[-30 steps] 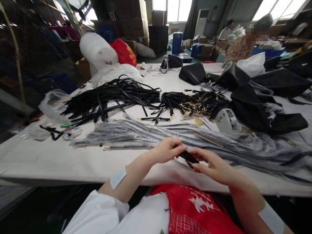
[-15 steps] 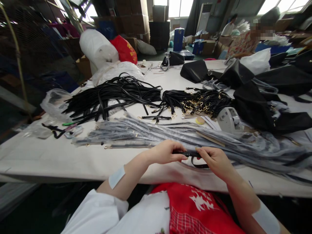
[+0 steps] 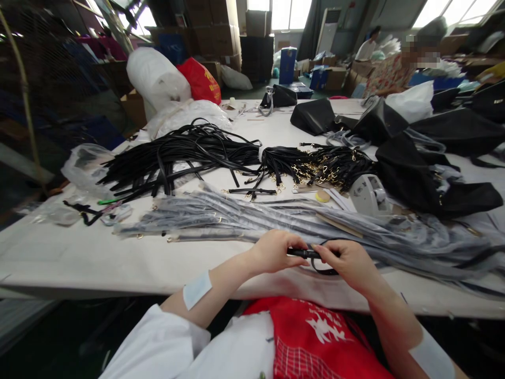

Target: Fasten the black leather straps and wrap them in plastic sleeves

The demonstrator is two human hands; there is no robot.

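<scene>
Black strap (image 3: 300, 253) in both hands; short straight stretch bridges the gap between the two sets of fingertips, long axis running left-right, roughly level, parallel to the table edge; that in-line lie between the fingers is the key relation, I'd judge; left hand (image 3: 274, 252) has its fingers over and thumb under, pinching the left part; right hand (image 3: 349, 263) pinches the right part between thumb and index; neither hand nearer, both on it; a thin loop (image 3: 324, 272) curves out below the gap and passes behind the right fingers, looks like the same piece, can't be sure; plastic-wrapped straps (image 3: 236, 213) lie just beyond the fingertips, spreading to both sides; loose black bundle (image 3: 197, 150) farther beyond, off to the left; hidden: strap's left end inside the left fingers, right end behind the right ones; any buckle or seam at the pinch too small to tell; right fingers past the index mostly out of sight.
</scene>
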